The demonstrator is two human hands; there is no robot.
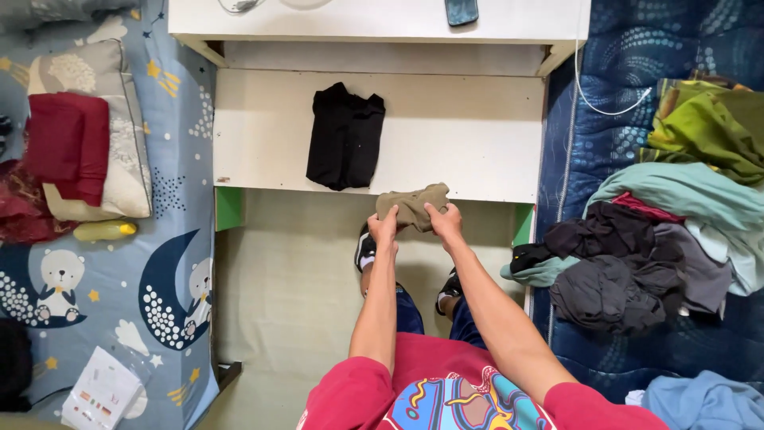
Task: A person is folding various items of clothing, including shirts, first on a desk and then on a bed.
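**A:** I've only the head view to go on here. What do you make of the hands?

**B:** From where I sit, both are clenched on the same thing: a small olive-brown cloth garment, bunched into a rough bundle (414,207). The left hand (384,228) pinches its lower left corner, the right hand (444,220) grips its right end from on top. The fingers are wrapped into the fabric, so I can't see how deep either hold goes.

**A:** And where does the bundle sit?

**B:** Right at the front edge of the white wooden shelf board (469,135), partly on it and partly overhanging, above the pale green floor mat (286,279). I can't tell whether it rests on the board or is just held at that level.

**A:** Which way does it lie?

**B:** Its long axis runs left to right, along the board's edge, with one hand at each end. Neither is clearly nearer; the right sits a touch higher in the picture.

**A:** What else is about?

**B:** A folded black cloth garment (344,137) lies flat on the board, up and to the left of the bundle, apart from it. The left hand is the closer one to it. Off to the right, well apart, a heap of loose clothes in dark grey, teal and green (652,247) rests on a blue patterned blanket (676,48).
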